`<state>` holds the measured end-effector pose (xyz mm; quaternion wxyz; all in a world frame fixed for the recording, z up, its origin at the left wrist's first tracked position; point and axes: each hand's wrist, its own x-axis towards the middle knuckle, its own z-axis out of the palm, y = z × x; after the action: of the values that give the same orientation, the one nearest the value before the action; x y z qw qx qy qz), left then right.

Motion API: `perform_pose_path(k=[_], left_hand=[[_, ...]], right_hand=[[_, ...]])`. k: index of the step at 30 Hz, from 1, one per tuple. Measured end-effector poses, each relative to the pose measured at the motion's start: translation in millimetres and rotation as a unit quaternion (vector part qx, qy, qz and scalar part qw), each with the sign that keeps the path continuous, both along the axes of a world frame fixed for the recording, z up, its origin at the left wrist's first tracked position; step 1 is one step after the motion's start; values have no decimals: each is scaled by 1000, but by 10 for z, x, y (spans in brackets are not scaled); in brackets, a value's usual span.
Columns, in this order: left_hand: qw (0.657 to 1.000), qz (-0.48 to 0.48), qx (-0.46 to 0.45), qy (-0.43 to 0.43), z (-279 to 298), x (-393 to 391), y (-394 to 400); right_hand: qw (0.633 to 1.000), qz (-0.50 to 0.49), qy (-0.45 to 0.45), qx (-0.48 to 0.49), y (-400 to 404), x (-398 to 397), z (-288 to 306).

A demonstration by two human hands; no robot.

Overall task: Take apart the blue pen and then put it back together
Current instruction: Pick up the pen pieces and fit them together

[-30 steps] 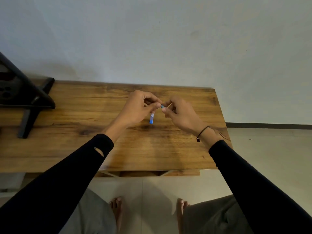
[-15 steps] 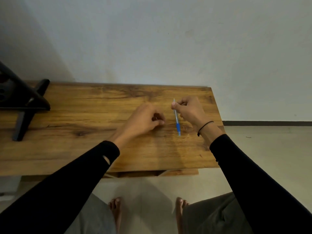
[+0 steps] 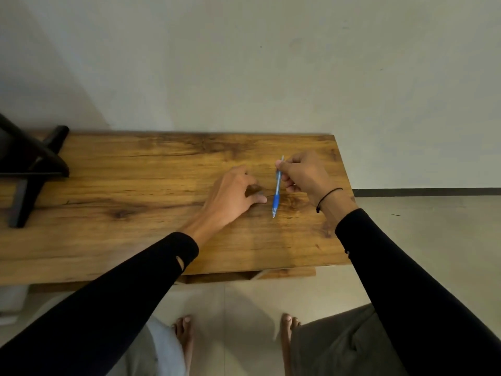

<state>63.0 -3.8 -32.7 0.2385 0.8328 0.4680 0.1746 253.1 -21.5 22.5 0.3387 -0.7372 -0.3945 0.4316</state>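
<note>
One blue pen (image 3: 277,190), two hands, one wooden table (image 3: 135,185), one black stand (image 3: 32,164) at the table's left end. Pen looks whole: clear upper barrel, blue grip lower down, tip pointing down toward the tabletop at approx. the table's right-centre; can't tell if the tip touches the wood.

Right hand (image 3: 303,175) pinches the pen's upper barrel btw. thumb and fingers, holding it near upright, slightly tilted. One black cord bracelet (image 3: 326,198) on that wrist. Left hand (image 3: 233,194) sits just left of the pen, fingers curled loosely, thumb stretched toward the pen w/o touching it; can't tell if anything is held inside the curl. Both arms in black sleeves; two bare feet (image 3: 184,335) on the tiled floor below the table edge.

Vs. 1 s ago: both hands were joined at table centre working a short blue piece btw. them; now they're apart and the full-length pen is in the right hand only. Vs. 0.5 s ago: little change, same grip, same pen angle, left hand slightly more open.
</note>
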Motion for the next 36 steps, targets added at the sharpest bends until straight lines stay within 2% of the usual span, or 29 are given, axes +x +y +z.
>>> perform_pose_path(k=[2, 4, 7, 9, 14, 19, 23, 27, 29, 32, 36], left_hand=[[999, 24, -9, -46, 77, -16, 57], [987, 59, -33, -148, 204, -59, 180], [946, 25, -187, -264, 395, -114, 281], [935, -3, -229, -272, 457, -116, 270], [927, 34, -232, -294, 494, -191, 278], [948, 54, -197, -245, 535, -303, 304], [960, 44, -172, -217, 550, -344, 307], [962, 51, -184, -193, 540, -456, 346], [962, 63, -183, -193, 543, -546, 407], [976, 64, -161, -134, 524, -669, 461], [992, 55, -104, -41, 475, -758, 449]], right_hand=[[1000, -6, 26, -4, 14, 13, 25], [997, -14, 70, -1, 30, 20, 67], [988, -5, 150, 30, 42, -17, 132], [979, 7, 196, 50, 30, -68, 164], [968, 26, 237, 79, -39, -144, 219], [963, 13, 244, 113, -52, -136, 266], [984, 31, 116, 133, -39, -165, 219], [988, -6, -3, 157, 39, -40, 153], [994, 25, -37, 104, 52, 63, 95], [995, 87, 4, -53, -16, 6, -57], [991, 85, -26, -101, 2, -138, -177]])
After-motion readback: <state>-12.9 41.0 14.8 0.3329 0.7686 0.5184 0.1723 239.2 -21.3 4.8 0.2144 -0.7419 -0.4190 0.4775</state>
